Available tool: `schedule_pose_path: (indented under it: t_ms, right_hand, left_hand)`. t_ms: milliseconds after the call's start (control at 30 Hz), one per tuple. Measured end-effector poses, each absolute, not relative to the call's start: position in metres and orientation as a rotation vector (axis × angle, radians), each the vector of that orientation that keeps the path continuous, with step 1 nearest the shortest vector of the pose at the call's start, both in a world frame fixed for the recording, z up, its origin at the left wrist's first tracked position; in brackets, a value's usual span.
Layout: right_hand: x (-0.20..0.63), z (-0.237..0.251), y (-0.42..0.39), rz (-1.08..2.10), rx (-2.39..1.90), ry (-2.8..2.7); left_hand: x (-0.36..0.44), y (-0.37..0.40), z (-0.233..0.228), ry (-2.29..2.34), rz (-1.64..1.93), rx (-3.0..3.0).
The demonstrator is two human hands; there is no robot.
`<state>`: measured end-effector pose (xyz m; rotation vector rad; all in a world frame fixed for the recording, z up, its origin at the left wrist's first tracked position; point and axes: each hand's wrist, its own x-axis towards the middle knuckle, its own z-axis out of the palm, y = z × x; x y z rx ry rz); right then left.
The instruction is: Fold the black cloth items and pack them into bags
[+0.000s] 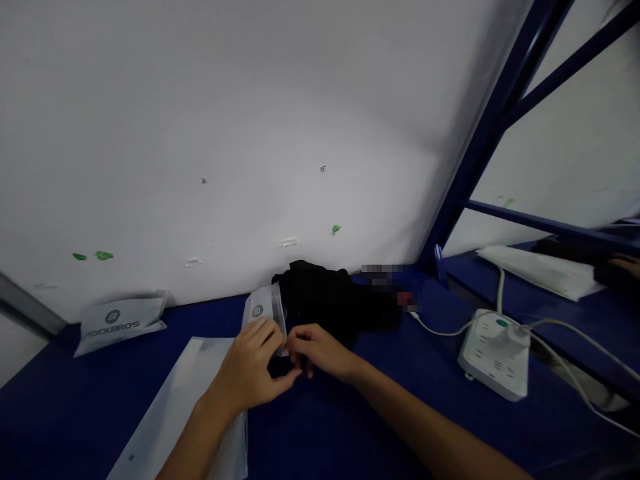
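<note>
A small frosted plastic bag (261, 303) with a round dark logo stands tilted on the blue desk in front of me. My left hand (255, 367) is closed over its near side, fingers curled and thumb stretched to the right. Close beside it, my right hand (320, 350) pinches at the bag's right edge with bent fingers. The fingertips of both hands nearly meet, and they partly hide the lower end of the bag. Just behind, a heap of black cloth (325, 293) touches or overlaps the bag; I cannot tell which.
A ROCKBROS plastic bag (125, 320) lies at the left by the white wall (250, 133). Under my left forearm is a large translucent sheet or bag (175, 400). A white power strip (493, 360) with cables sits at the right, near a blue metal frame (465, 173).
</note>
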<state>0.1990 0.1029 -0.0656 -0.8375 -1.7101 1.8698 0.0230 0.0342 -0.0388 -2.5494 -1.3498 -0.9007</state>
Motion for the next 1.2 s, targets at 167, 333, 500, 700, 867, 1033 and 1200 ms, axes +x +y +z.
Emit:
schedule_pose_path:
  t_ms: [167, 333, 500, 700, 867, 1033, 1200]
  right_hand:
    - [0.202, -0.068, 0.108, 1.804, -0.847, -1.714]
    - [0.204, -0.066, 0.11, 1.85, -0.826, -1.674]
    - [0.204, -0.063, 0.108, 1.872, -0.849, -1.662]
    - [0.202, -0.063, 0.11, 1.749, -1.006, -1.669]
    - [0.208, -0.065, 0.12, 1.561, -1.075, -1.725]
    - [0.214, -0.065, 0.126, 1.448, -1.097, -1.733]
    - [0.213, -0.07, 0.13, 1.42, -1.178, -1.791]
  left_hand:
    - [0.028, 0.036, -0.046, -1.248, -0.82, -2.484]
    - [0.024, 0.036, -0.043, -1.214, -0.792, -2.472]
    - [0.022, 0.036, -0.041, -1.155, -0.715, -2.432]
    - [0.035, 0.032, -0.044, -0.986, -0.655, -2.386]
    - [0.062, 0.019, -0.044, -0.826, -0.659, -2.4]
    - [0.086, 0.0, -0.039, -0.699, -0.682, -2.433]
    - [0.096, -0.009, -0.04, -0.669, -0.711, -2.561]
